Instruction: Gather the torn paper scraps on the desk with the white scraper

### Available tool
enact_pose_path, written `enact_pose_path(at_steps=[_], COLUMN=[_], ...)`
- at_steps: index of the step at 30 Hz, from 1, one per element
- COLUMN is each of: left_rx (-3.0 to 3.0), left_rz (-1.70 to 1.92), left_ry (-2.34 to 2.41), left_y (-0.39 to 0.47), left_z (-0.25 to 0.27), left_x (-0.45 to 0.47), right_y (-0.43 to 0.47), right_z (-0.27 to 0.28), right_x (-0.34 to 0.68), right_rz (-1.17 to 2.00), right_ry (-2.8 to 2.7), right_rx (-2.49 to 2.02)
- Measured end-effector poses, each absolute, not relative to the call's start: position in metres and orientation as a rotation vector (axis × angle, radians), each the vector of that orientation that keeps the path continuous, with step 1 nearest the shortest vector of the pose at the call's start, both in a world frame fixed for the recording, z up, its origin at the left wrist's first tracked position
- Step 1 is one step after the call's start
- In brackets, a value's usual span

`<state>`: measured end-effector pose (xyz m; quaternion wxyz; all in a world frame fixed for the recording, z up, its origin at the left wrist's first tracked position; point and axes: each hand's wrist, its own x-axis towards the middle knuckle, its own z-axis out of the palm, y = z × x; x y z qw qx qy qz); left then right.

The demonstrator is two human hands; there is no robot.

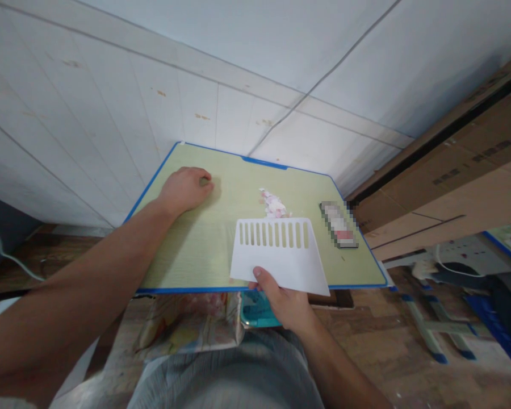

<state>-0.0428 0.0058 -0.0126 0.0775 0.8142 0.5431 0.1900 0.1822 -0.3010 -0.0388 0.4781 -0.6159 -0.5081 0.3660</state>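
My right hand grips the near edge of a white slotted sheet, with the thumb on top. A row of long narrow slots runs along the sheet's far side, and it is held over the table's front edge. Just beyond it lies a small heap of white and pinkish scraps on the pale green tabletop. On the left part of the table rests my left hand, fingers curled round and thumb near the forefinger. Whatever may be inside those curled fingers is hidden.
A phone-like object, blurred out, lies at the table's right. Cardboard boxes stand along the right side, and a white wall is behind. Below the front edge are a teal container and a patterned bag.
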Motion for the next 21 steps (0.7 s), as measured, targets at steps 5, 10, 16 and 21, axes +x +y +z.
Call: enact_pose_path(at_steps=[5,10,16,21], left_rx=[2.425,2.431,2.440,2.443], left_rz=[0.595,0.611,0.582,0.568], left_ry=[1.611,1.605,1.607,1.621], left_y=[0.0075,0.0102,0.0092,0.0099], left_z=[-0.0139,-0.0159,-0.0141,-0.0137], left_x=[-0.0427,-0.0437,-0.0443,-0.0437], right_y=[-0.3020,-0.3008,-0.3031,-0.3019], right_z=[-0.0374,-0.0332,-0.0354,-0.0317], right_x=[0.1838,0.1817,0.1827,0.1830], right_rz=[0.930,0.890,0.952,1.039], right_ry=[-1.273,-1.286,-1.197,-1.213], right_rx=[-1.510,-1.478,-1.500,-1.488])
